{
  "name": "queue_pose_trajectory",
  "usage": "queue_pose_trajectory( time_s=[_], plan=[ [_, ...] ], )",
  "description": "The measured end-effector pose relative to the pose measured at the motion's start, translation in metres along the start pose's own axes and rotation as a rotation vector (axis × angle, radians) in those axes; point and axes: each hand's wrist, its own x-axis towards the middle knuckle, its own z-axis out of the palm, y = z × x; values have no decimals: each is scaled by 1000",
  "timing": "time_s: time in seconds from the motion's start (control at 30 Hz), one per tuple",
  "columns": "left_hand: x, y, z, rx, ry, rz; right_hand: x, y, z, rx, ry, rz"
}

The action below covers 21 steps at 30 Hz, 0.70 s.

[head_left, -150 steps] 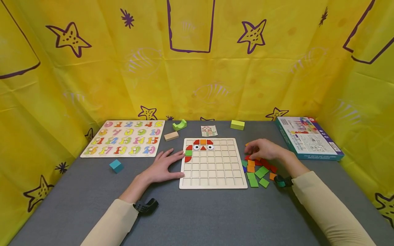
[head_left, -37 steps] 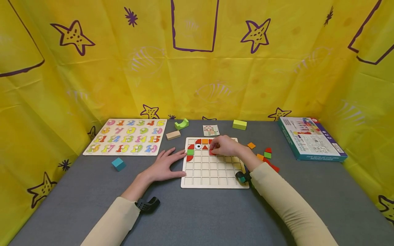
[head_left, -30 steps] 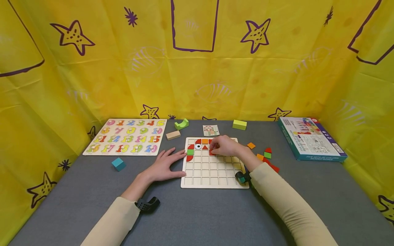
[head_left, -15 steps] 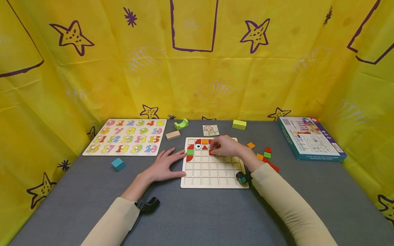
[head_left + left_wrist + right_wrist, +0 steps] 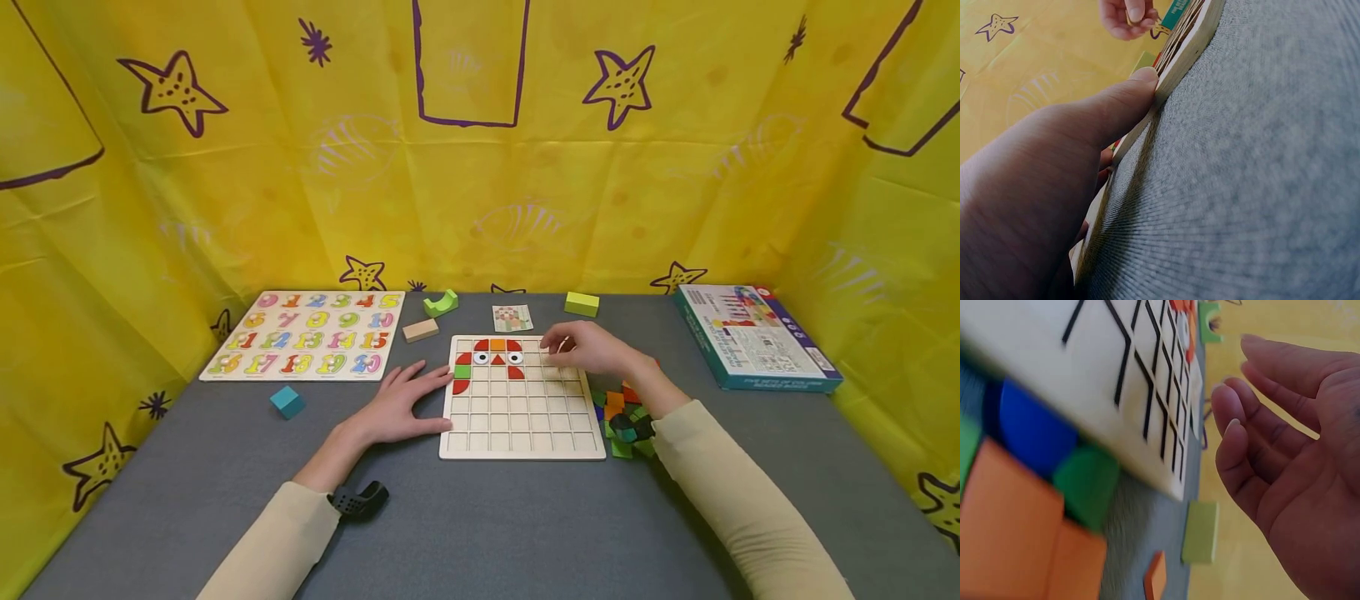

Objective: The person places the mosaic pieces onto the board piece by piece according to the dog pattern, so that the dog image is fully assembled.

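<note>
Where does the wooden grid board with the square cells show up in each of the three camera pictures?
Head: the grid board lies mid-table, between both hands.
Left wrist: only its edge, running from the top down to lower left, against the left hand's thumb.
Right wrist: its pale gridded face, upper left.
Shared landmark: the grey table cover.

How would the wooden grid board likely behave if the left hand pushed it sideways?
The grid board looks like a flat, rigid slab, so it would probably slide whole across the grey cloth rather than bend or tip. The left hand rests against its edge, which hints that it shifts easily. Its shallow-seated pieces might jostle.
</note>
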Motion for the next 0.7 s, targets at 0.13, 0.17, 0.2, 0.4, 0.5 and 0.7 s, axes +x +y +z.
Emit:
queue_pose_trajectory(
  time_s=[0.13,0.17,0.2,0.4,0.5,0.7],
  plan=[
    [0,0,1,-2,-3,-6,-11,7,-10,-4,17,34],
    [0,0,1,-1,-4,-8,-14,9,-13,-4,19,38],
    [0,0,1,0,-3,-6,-17,12,-15,-3,22,43],
    [0,0,2,-8,-2,6,-36,29,-29,-6,37,52],
    [-1,0,2,-7,-2,4,-45,37,-36,-6,45,62],
    [0,0,0,-6,2,5,-62,49,-49,-9,84,88]
  ],
)
